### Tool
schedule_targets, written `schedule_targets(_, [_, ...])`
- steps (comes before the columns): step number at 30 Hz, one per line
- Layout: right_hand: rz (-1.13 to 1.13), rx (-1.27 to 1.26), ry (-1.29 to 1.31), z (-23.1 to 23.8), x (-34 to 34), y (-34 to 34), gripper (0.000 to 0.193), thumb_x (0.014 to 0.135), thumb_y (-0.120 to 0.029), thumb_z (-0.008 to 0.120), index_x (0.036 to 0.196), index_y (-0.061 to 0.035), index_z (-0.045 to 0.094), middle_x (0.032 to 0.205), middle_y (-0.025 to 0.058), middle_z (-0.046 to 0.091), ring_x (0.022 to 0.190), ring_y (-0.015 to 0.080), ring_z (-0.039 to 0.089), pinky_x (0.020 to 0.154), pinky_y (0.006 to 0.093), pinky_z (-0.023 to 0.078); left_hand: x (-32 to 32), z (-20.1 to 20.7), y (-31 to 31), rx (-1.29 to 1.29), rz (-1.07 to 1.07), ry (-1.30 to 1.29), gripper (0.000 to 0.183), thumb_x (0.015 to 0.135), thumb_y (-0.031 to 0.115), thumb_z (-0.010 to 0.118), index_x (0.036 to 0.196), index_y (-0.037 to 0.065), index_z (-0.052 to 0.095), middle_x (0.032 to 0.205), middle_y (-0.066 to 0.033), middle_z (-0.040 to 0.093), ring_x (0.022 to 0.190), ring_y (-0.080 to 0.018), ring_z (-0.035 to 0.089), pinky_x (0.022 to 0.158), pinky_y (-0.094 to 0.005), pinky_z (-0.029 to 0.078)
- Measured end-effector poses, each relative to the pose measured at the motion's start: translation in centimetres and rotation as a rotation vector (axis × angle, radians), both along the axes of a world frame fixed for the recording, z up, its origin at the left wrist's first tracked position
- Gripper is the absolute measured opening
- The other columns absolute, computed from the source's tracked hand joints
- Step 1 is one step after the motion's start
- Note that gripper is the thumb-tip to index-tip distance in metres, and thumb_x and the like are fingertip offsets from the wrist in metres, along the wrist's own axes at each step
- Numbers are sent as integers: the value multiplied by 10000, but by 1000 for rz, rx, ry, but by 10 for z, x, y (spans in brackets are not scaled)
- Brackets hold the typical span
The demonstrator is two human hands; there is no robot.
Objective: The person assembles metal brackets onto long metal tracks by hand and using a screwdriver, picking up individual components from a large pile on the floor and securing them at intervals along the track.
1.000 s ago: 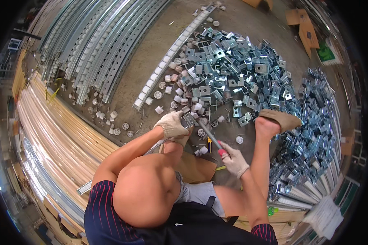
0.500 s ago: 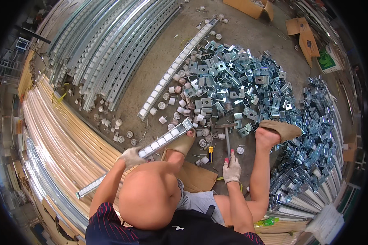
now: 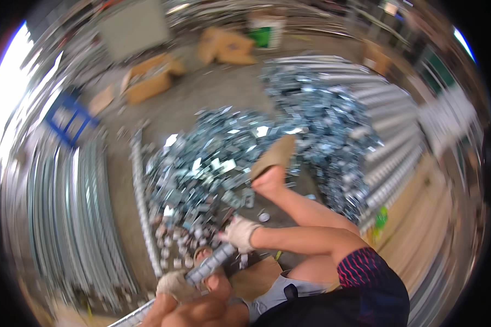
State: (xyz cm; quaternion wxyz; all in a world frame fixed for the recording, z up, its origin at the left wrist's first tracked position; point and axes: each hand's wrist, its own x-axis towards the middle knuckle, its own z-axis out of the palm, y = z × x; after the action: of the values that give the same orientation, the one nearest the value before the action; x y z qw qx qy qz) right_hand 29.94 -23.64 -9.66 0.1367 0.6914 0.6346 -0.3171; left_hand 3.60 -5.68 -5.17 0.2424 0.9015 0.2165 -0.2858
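We find the left hand (image 3: 178,285) wrapped around the roller rail (image 3: 209,265); right hand (image 3: 240,234) blurred, openness and hold unclear. Slackened grip could drop the rail.

Pale gloves (image 3: 242,234) accompany grey shorts (image 3: 270,294) and a dark top (image 3: 338,305) (red-streaked sleeve (image 3: 361,268)).
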Motion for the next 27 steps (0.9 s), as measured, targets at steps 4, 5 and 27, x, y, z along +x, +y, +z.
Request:
schedule_targets(4, [-356, 215, 643, -11, -10, -89, 590, 745, -321, 799, 1266, -123, 605, 1025, 189, 742, 970, 407, 704, 858, 522, 529, 83, 37, -19, 346, -392, 185, 622, 735, 506, 766, 1264, 180, 732, 1019, -158, 775, 1054, -347, 737, 1052, -503, 497])
schedule_targets(5, [-507, 285, 618, -17, -25, -108, 578, 747, -289, 782, 1270, -113, 613, 969, 206, 736, 936, 426, 703, 837, 517, 531, 104, 55, -28, 292, -362, 207, 629, 757, 430, 786, 1318, 161, 692, 1143, -174, 734, 1207, -365, 662, 1120, -540, 412])
schedule_targets(27, [-2077, 1745, 728, 90, 320, -183, 368, 915, -396, 737, 909, -28, 727, 787, 122, 726, 631, 207, 684, 519, 334, 496, -10, -115, 31, -375, 781, -545, 399, 837, 196, 778, 1204, 50, 722, 955, -161, 742, 851, -271, 724, 770, -369, 565])
